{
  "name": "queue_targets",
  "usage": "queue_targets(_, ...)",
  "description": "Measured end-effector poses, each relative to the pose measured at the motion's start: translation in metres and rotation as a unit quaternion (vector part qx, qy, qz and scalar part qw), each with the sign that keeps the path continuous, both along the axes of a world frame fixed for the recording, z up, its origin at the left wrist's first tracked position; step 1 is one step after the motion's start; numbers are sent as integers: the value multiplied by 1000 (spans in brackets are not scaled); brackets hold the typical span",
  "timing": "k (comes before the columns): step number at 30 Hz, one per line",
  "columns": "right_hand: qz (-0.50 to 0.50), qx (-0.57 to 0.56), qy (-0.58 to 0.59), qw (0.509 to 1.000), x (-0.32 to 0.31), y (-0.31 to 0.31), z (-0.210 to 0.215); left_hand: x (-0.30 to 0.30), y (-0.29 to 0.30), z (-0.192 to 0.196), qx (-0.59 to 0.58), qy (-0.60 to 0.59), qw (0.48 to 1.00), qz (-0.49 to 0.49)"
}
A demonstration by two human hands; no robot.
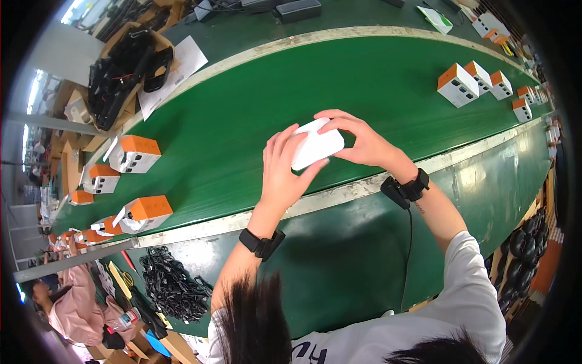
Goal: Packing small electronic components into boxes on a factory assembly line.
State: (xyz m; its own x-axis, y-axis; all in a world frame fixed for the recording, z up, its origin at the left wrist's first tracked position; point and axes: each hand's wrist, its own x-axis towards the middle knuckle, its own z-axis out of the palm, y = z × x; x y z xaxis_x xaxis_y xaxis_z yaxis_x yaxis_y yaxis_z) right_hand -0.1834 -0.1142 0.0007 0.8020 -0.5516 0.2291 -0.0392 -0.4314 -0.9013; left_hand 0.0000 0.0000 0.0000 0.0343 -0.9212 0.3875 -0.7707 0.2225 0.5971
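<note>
Above the green conveyor belt [236,103], I hold a smooth white object with rounded corners [317,145] in both hands; its kind is not clear. My left hand [282,161] wraps its left side, thumb along the lower edge. My right hand [361,139] grips the right side, with fingers over the top and the thumb beneath. The fingers and palms cover part of its edges. Each wrist wears a black strap with a small device.
White-and-orange boxes stand on the belt at left [145,213] and far right [458,85]. A heap of black cables [173,285] lies on the green table near my left arm. A carton of black parts [124,73] sits beyond the belt. Another person in pink [79,306] is at lower left.
</note>
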Motion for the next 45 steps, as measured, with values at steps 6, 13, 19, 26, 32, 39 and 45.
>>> queue_targets(6,-5,40,-36,999,-5,-2,-9,-14,-6,-4,-5,64,998,18)
queue_targets(13,-8,14,-49,999,-20,7,-2,-14,0,-3,2,-79,997,0)
queue_targets(19,-10,8,-41,999,-33,-9,-13,-19,-10,1,5,-75,997,-33)
queue_targets(26,-26,-89,-35,995,-53,-11,-33,-35,-12,-17,-57,-132,986,-87)
queue_targets(32,-39,-91,-19,995,-59,-4,-22,-47,-13,-28,-92,-82,992,-40)
queue_targets(39,-35,-116,78,990,-57,-30,3,-10,-5,5,-44,-9,999,-28)
queue_targets(45,-188,-191,146,952,-177,-123,-2,127,0,29,-106,-119,941,300)
